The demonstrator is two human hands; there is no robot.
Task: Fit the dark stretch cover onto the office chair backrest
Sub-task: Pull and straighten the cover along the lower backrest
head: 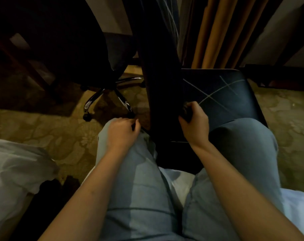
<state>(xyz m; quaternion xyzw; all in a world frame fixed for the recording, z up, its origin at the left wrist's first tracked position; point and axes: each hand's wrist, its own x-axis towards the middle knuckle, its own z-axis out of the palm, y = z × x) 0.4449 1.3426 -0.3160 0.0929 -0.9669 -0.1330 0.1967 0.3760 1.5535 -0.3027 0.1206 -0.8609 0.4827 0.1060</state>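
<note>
The chair backrest (158, 70) stands upright between my knees, seen nearly edge-on, with the dark stretch cover (163, 105) drawn down over it. My left hand (120, 132) is at the cover's lower left edge, its fingertips curled and pinching dark fabric above my left knee. On the backrest's right side, my right hand (195, 121) grips a bunched fold of the cover. The chair's dark seat (222, 94), marked with pale crossing lines, lies beyond my right hand. The cover's lower hem is lost in shadow.
A second office chair with a chrome star base (109, 96) and castors stands at the left back. Orange curtains (222, 32) hang behind. White bedding (13, 171) lies at my left, and patterned carpet (52, 129) covers the floor. A dark table leg (26, 65) is at far left.
</note>
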